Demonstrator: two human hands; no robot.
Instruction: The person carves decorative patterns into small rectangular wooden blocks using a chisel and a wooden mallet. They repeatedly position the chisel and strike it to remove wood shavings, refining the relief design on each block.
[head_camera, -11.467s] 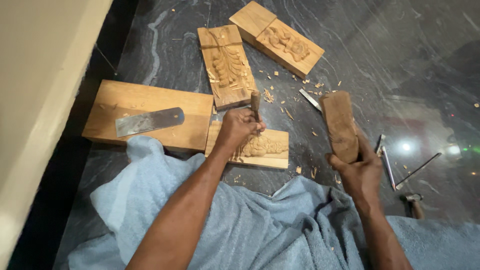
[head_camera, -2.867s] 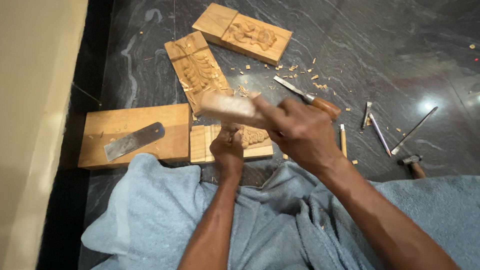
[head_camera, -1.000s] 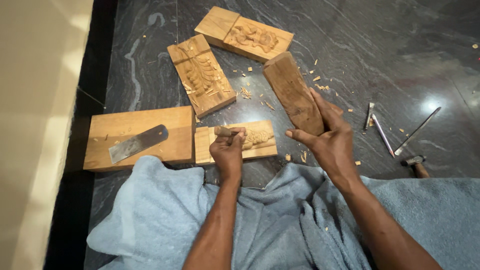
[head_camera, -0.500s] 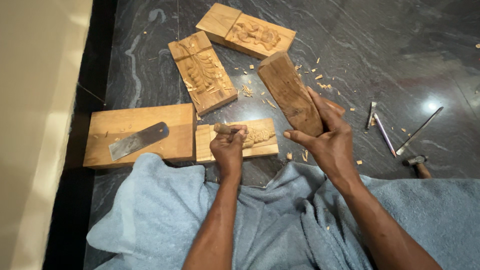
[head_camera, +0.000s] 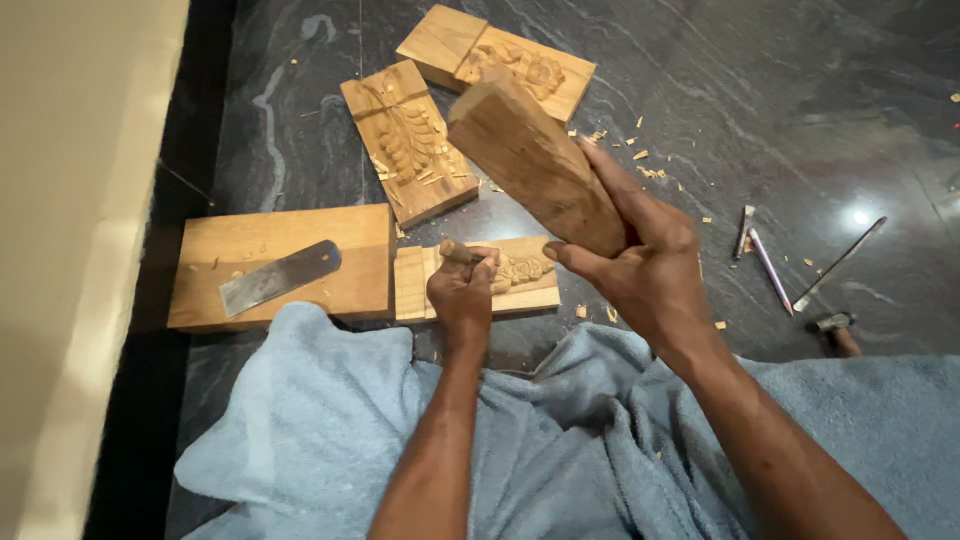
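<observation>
A pale wall (head_camera: 70, 250) bounds the left edge of the dark stone floor (head_camera: 760, 110). Beside it lies a plain wooden board (head_camera: 275, 262) carrying a flat metal blade (head_camera: 280, 277). Touching the board's right end is a small carved wood block (head_camera: 480, 278), set near the lower middle of the floor. The left hand (head_camera: 462, 290) rests on this block with its fingers closed around a wooden-handled chisel (head_camera: 458, 252); the cutting end is hidden by the hand. Behind the block lies a leaf-carved panel (head_camera: 408, 140), and beyond that, toward the far edge of the floor, a second carved panel (head_camera: 497, 60). The right hand (head_camera: 640, 265) is raised above the block, its fingers gripping the lower end of a heavy wooden mallet (head_camera: 535, 160), which tilts up and to the left, partly covering the second carved panel. Wood chips (head_camera: 640, 165) are scattered on the floor around the panels. To the right lie two short metal tools (head_camera: 755, 245), a long thin rod (head_camera: 840, 262) and a small hammer (head_camera: 835, 328), well apart from the hands. A light blue cloth (head_camera: 300, 440) covers the near edge of the floor beneath both forearms.
</observation>
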